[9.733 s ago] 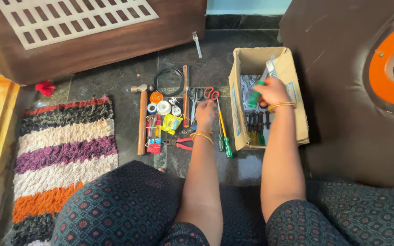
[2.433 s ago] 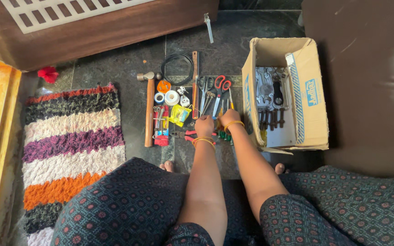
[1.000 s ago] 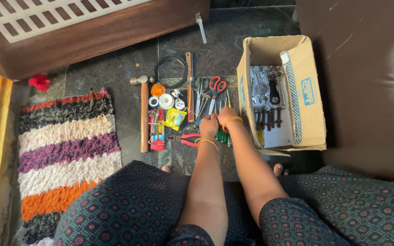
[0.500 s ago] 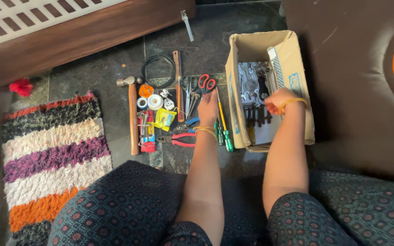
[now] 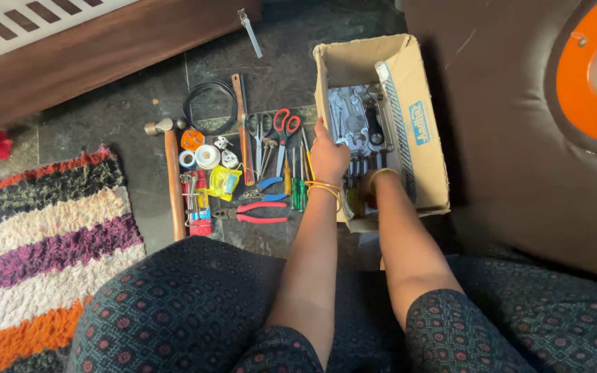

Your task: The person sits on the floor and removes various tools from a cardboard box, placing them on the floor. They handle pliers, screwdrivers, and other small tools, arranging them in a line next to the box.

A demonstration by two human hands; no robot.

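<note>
My left hand point(image 5: 328, 156) is closed over the left wall of an open cardboard box point(image 5: 423, 148) on the dark floor. My right hand point(image 5: 367, 190) reaches down into the near end of the box, beside dark-handled tools; its fingers are hidden behind the wall and my left wrist. Steel wrenches point(image 5: 350, 119) lie at the far end of the box. Just left of the box lie green-handled screwdrivers point(image 5: 298, 193), a yellow one point(image 5: 287, 181), red pliers point(image 5: 257, 213) and red-handled scissors point(image 5: 283, 124).
More tools are laid out in rows on the left: a wooden-handled hammer point(image 5: 173, 181), a black wire coil point(image 5: 209, 103), tape rolls point(image 5: 206, 156), a yellow packet point(image 5: 224, 183). A striped rug point(image 5: 43, 228) lies further left. A brown padded seat point(image 5: 533, 138) stands right of the box.
My left hand has moved from the laid-out tools onto the box's left wall. My right hand has dropped from the middle of the box into its near end.
</note>
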